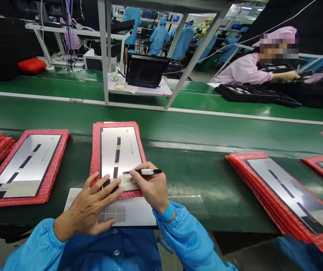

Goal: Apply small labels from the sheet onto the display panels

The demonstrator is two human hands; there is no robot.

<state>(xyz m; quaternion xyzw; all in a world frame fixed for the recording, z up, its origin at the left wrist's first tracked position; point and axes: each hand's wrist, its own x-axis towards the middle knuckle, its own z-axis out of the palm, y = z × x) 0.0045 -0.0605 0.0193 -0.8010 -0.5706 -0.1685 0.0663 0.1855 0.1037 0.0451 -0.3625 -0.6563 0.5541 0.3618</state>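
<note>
A display panel (109, 150) with a silvery back lies on red bubble-wrap sheets (96, 150) in front of me. A dark flat flex cable (117, 152) runs up its middle, and a pale strip (126, 183) covers its lower edge. My left hand (90, 207) is open, its fingers spread over the panel's lower left corner. Between thumb and fingers, my right hand (151, 186) grips a slim black-and-white pointed tool (147, 171). The thin dark tip points left, just above the pale strip near the cable's lower end; whether it touches cannot be made out.
Beneath my hands lies a white sheet with grey squares (116, 213). Similar panels on red wrap stand left (34, 165) and right (288, 188). A metal frame (106, 52) rises behind, with a black monitor (147, 69) on its shelf. A co-worker in pink (243, 69) sits across.
</note>
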